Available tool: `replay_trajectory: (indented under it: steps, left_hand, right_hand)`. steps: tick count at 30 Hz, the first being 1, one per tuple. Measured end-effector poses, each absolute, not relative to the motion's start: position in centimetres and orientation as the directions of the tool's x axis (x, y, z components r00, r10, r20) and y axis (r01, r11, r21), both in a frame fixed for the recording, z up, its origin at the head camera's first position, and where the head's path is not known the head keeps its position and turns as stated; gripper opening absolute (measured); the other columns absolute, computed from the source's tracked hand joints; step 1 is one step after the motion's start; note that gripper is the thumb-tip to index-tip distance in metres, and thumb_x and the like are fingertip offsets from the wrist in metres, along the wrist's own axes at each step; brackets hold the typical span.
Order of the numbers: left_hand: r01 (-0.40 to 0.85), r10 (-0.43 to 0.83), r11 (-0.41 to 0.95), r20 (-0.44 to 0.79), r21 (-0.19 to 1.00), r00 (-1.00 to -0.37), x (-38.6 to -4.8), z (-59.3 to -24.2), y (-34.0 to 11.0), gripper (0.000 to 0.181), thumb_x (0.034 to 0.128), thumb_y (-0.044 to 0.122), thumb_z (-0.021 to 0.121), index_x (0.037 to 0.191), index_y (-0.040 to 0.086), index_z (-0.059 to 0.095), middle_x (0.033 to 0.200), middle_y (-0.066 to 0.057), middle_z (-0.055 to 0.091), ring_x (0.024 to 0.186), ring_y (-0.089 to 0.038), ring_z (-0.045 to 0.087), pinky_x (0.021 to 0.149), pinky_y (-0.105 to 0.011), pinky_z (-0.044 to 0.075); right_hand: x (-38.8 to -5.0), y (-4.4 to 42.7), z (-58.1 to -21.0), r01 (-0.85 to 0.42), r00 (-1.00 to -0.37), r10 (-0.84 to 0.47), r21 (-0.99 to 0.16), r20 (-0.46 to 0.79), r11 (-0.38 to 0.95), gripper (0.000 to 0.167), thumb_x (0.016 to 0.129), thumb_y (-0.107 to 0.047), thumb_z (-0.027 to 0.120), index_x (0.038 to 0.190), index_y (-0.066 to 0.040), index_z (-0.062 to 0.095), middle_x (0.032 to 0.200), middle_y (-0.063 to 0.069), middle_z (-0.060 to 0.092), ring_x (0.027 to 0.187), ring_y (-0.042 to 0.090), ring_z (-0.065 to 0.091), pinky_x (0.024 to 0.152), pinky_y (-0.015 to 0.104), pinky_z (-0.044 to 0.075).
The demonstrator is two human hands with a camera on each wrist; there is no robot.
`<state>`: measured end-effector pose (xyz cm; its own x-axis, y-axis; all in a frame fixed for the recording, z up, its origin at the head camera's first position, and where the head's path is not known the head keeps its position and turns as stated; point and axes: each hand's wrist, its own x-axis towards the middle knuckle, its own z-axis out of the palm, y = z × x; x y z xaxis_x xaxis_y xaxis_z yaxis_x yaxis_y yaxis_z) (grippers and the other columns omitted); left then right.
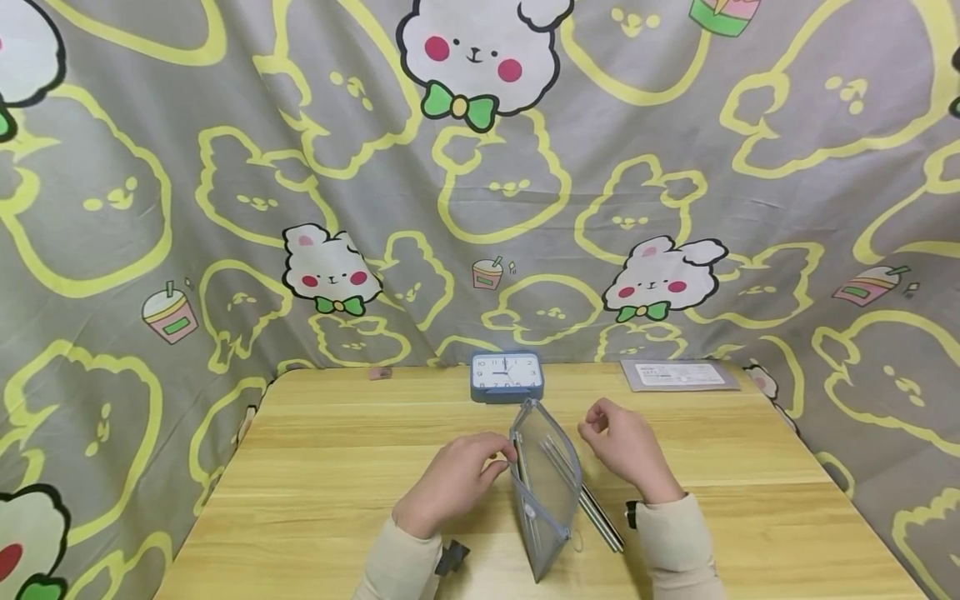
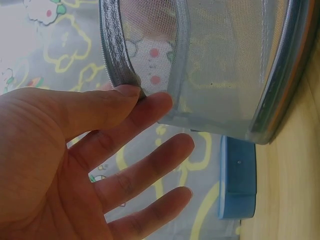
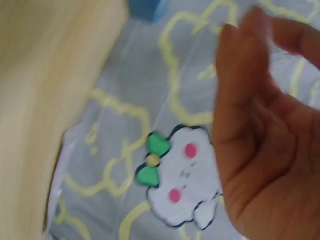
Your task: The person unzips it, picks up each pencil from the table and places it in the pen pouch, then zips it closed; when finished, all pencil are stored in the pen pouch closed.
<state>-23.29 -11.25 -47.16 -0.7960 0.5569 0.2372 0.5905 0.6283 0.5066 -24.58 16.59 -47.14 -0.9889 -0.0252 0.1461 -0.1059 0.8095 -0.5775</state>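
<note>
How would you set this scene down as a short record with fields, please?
Left hand: pinches the edge of the gray mesh pouch
Right hand: raised right of the pouch, apart from it, fingers curled, nothing visibly held
Slim rods: on the table, beside the pouch
Blue clock: at the table's back
Labelled packet: lying at the back right
Small pinkish piece: left of the clock

Head view: patterned curtain (image 1: 517,208) across the top; below centre, a blue clock (image 1: 507,377); pinkish block (image 1: 380,373) left; labelled grey packet (image 1: 678,376) right.
</note>
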Motion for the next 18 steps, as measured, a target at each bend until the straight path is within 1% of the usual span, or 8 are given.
replay_trajectory:
  steps: [3,5,8,10,14,16,18]
  left_hand:
    - [0.589,0.559,0.630,0.231,0.507,-0.797,-23.3,-47.1,-11.3,0.011,0.1021,0.012,0.070,0.109,0.019,0.075,0.121,0.005,0.077,0.112,-0.017,0.074,0.094,-0.037,0.061]
    - [0.587,0.559,0.632,0.227,0.507,-0.797,-23.3,-47.1,-11.3,0.011,0.1022,0.012,0.070,0.109,0.019,0.075,0.122,0.005,0.077,0.113,-0.016,0.073,0.094,-0.037,0.061]
    - [0.584,0.559,0.633,0.222,0.508,-0.799,-23.3,-47.0,-11.3,0.011,0.1025,0.012,0.070,0.110,0.018,0.075,0.122,0.005,0.077,0.113,-0.016,0.073,0.094,-0.037,0.060]
    - [0.584,0.559,0.633,0.222,0.508,-0.799,-23.3,-47.0,-11.3,0.011,0.1024,0.012,0.070,0.110,0.019,0.075,0.122,0.005,0.077,0.114,-0.016,0.073,0.094,-0.037,0.060]
    - [0.587,0.561,0.631,0.226,0.507,-0.797,-23.3,-47.1,-11.3,0.011,0.1023,0.012,0.070,0.109,0.019,0.075,0.121,0.005,0.077,0.113,-0.016,0.073,0.093,-0.037,0.061]
    - [0.588,0.561,0.629,0.227,0.508,-0.796,-23.4,-47.1,-11.3,0.011,0.1024,0.012,0.070,0.109,0.019,0.075,0.120,0.005,0.077,0.112,-0.016,0.074,0.093,-0.036,0.061]
    - [0.590,0.562,0.628,0.229,0.508,-0.795,-23.4,-47.1,-11.3,0.011,0.1023,0.011,0.070,0.109,0.019,0.075,0.120,0.005,0.077,0.112,-0.016,0.073,0.092,-0.036,0.061]
  right_hand:
    - [-24.9,17.4,-48.3,-0.087,-0.996,-0.061,-0.499,0.068,0.862,0.015,0.093,-0.022,0.072,0.098,-0.009,0.067,0.086,0.005,0.072,0.070,0.016,0.061,0.063,0.036,0.050]
    - [-25.2,17.7,-49.1,-0.090,-0.995,-0.094,-0.459,0.013,0.884,0.019,0.092,-0.023,0.073,0.101,-0.008,0.067,0.087,0.006,0.073,0.073,0.019,0.063,0.065,0.040,0.053]
    - [-25.5,17.5,-50.1,-0.101,-0.990,-0.133,-0.446,-0.041,0.889,0.022,0.090,-0.021,0.074,0.104,-0.006,0.067,0.089,0.005,0.074,0.077,0.020,0.066,0.070,0.045,0.056]
    - [-25.5,17.1,-50.4,-0.114,-0.987,-0.154,-0.453,-0.054,0.884,0.022,0.090,-0.019,0.074,0.106,-0.006,0.068,0.088,0.003,0.074,0.077,0.020,0.066,0.072,0.046,0.057]
    - [-25.4,16.2,-50.7,-0.119,-0.984,-0.169,-0.468,-0.064,0.875,0.019,0.088,-0.012,0.070,0.107,-0.009,0.069,0.084,0.000,0.071,0.076,0.019,0.065,0.071,0.045,0.056]
    - [-25.3,15.7,-50.7,-0.129,-0.983,-0.173,-0.458,-0.056,0.880,0.017,0.088,-0.009,0.068,0.105,-0.011,0.069,0.085,0.002,0.071,0.076,0.021,0.065,0.069,0.047,0.056]
    - [-25.2,15.4,-50.7,-0.147,-0.983,-0.181,-0.431,-0.039,0.890,0.015,0.090,-0.007,0.066,0.105,-0.011,0.069,0.088,0.004,0.073,0.080,0.024,0.068,0.071,0.049,0.057]
